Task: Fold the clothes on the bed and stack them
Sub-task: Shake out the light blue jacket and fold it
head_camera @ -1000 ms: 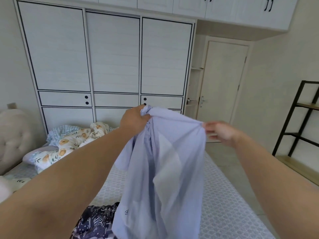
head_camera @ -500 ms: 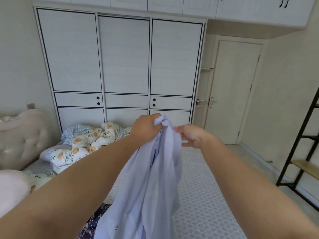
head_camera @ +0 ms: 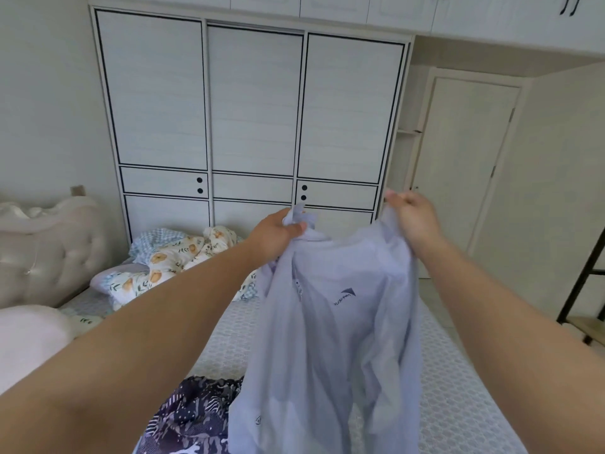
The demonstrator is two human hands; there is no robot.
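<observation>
Left hand: clenched on bunched collar fabric.
Right hand: shoulder seam pinched.
Shirt: thin, lilac, hung creased above quilted bed.

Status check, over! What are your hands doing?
Left hand and right hand grip lilac shirt, held up, unfolded. Dark patterned garment on bed below.

White wardrobe (black trim), cream door, padded headboard.
</observation>
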